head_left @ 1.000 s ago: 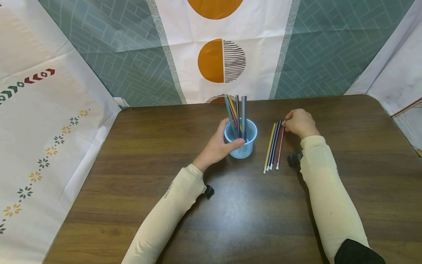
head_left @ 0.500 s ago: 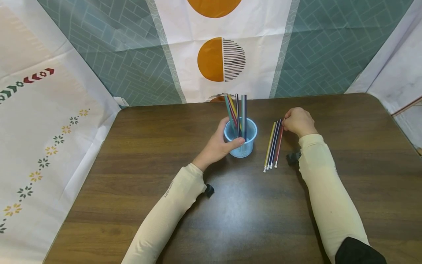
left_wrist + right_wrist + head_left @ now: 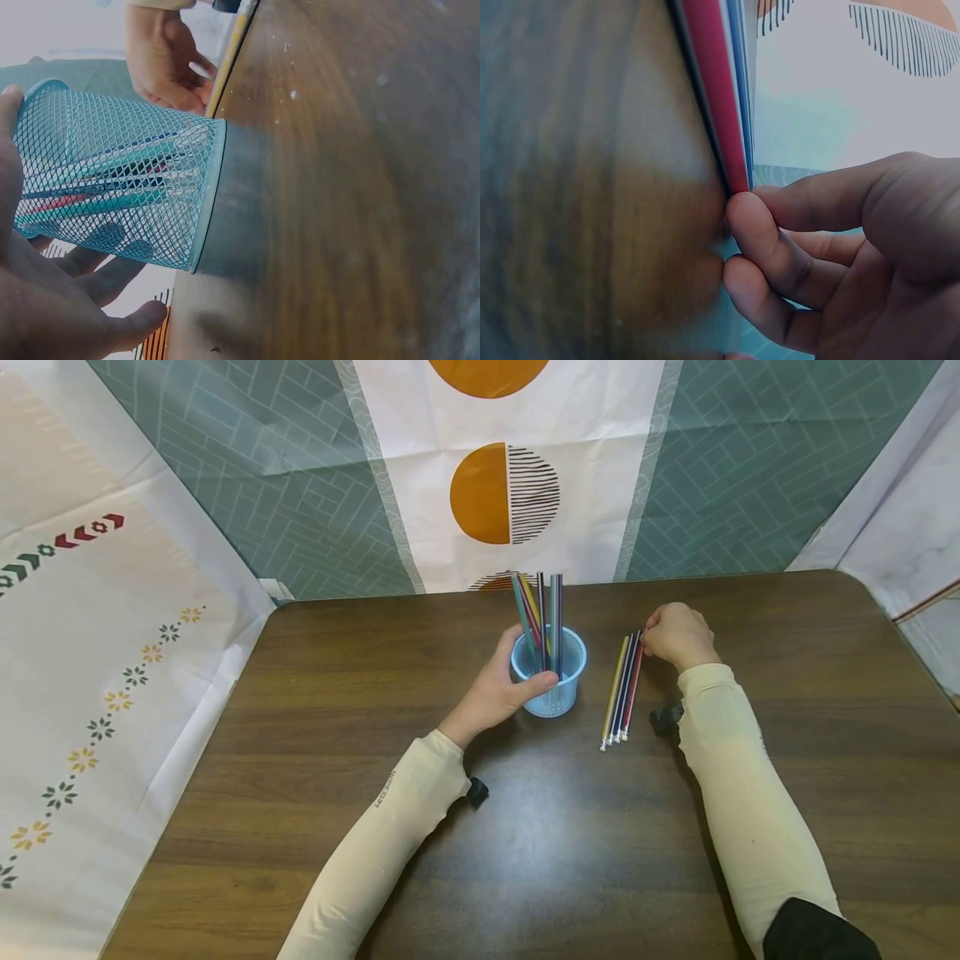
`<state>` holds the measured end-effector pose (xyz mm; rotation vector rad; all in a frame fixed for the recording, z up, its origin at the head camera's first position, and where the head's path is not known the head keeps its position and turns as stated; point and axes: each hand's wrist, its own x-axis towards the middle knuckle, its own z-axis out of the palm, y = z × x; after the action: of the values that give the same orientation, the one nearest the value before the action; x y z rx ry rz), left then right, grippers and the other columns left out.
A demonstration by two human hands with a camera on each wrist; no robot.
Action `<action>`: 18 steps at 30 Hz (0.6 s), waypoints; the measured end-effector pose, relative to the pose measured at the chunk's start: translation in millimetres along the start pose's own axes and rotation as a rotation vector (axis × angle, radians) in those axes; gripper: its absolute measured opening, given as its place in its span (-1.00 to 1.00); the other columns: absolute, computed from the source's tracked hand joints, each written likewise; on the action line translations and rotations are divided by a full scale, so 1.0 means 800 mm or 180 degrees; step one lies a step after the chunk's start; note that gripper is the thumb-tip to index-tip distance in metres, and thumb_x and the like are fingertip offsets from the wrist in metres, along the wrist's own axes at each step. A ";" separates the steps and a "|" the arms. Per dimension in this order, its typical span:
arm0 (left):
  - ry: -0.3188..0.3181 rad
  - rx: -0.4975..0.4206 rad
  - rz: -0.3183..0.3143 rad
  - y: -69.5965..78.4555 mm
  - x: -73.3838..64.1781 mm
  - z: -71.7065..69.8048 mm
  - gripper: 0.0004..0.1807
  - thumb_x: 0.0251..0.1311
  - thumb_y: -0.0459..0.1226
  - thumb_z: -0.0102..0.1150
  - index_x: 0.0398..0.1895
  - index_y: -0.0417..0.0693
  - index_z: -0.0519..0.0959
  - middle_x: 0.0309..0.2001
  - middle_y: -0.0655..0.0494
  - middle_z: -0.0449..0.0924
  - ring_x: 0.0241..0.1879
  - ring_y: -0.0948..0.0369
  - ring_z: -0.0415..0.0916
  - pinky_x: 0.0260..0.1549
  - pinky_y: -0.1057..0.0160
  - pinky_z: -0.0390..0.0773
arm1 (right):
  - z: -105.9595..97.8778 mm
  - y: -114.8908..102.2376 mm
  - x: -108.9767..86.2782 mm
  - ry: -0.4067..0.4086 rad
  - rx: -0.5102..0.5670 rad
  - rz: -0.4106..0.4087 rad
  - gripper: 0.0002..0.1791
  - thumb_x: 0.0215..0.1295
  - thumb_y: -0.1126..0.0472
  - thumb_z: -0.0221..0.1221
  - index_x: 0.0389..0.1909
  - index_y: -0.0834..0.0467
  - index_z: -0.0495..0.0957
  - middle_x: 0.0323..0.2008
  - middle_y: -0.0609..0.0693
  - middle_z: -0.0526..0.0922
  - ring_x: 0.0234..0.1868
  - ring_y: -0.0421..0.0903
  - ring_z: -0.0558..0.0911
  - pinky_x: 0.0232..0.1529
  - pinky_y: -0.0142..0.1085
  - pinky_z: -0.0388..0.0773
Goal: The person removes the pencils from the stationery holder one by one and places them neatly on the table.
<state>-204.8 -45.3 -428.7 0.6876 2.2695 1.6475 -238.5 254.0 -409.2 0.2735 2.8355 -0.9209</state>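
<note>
My left hand [image 3: 495, 693] grips a light-blue mesh pencil cup [image 3: 567, 693], thumb across its near side and fingers behind it. Several pencils [image 3: 557, 610] stand in the cup, leaning to different sides. To the cup's right, a yellow pencil [image 3: 614, 693], dark pencils [image 3: 625, 681] and a red pencil [image 3: 633, 689] lie side by side on the table, white-tipped ends toward me. At the far end of this row, my right hand [image 3: 681, 637] pinches the tip of the red pencil between thumb and fingers. In the right wrist view, the red pencil [image 3: 718, 82] runs up from the fingertips [image 3: 750, 221].
The brown wooden table [image 3: 525, 860] reaches back to a green and white patterned cloth [image 3: 405, 460]. White cloth [image 3: 112, 693] hangs along the left side. Black wrist straps show at the left wrist [image 3: 477, 792] and right wrist [image 3: 666, 721].
The red pencil's near end has swung left, closing the gap to the dark pencils. My right hand has shifted slightly left with it. The left hand and cup have stayed in place.
</note>
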 end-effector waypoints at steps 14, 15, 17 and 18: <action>-0.0001 0.0031 -0.0030 0.000 0.000 0.000 0.02 0.16 0.23 0.32 0.57 0.22 -0.01 0.44 0.00 0.19 0.38 0.07 0.19 0.25 -0.13 0.29 | -0.001 -0.005 -0.002 -0.0046 -0.0034 0.0006 -0.76 0.30 0.26 0.12 -0.14 0.36 0.54 -0.42 0.15 0.67 -0.06 0.31 0.45 0.02 0.23 0.30; -0.0001 0.0031 -0.0031 0.000 0.000 0.000 0.02 0.16 0.23 0.32 0.57 0.22 -0.01 0.45 0.00 0.19 0.39 0.07 0.19 0.26 -0.13 0.29 | -0.002 -0.005 -0.003 -0.0056 -0.0013 -0.0001 -0.74 0.33 0.25 0.13 -0.11 0.38 0.54 -0.40 0.16 0.69 -0.05 0.31 0.46 0.02 0.23 0.31; 0.0002 0.0030 -0.0036 0.000 0.000 0.000 0.02 0.16 0.22 0.33 0.57 0.22 0.00 0.44 0.00 0.19 0.39 0.07 0.19 0.26 -0.14 0.28 | -0.002 -0.005 -0.004 -0.0050 0.0061 -0.0031 -0.68 0.38 0.22 0.13 -0.02 0.41 0.51 -0.34 0.22 0.70 -0.04 0.32 0.47 0.04 0.23 0.34; 0.0002 0.0034 -0.0037 0.000 0.000 0.000 0.02 0.17 0.21 0.33 0.57 0.22 0.00 0.44 -0.01 0.19 0.39 0.07 0.19 0.26 -0.14 0.28 | -0.002 -0.006 -0.005 -0.0038 0.0115 -0.0044 -0.65 0.41 0.21 0.13 0.02 0.42 0.49 -0.30 0.24 0.70 -0.03 0.32 0.48 0.06 0.24 0.35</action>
<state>-204.9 -45.6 -428.3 0.6751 2.2801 1.6318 -236.1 250.4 -404.4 0.2522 2.8157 -0.9739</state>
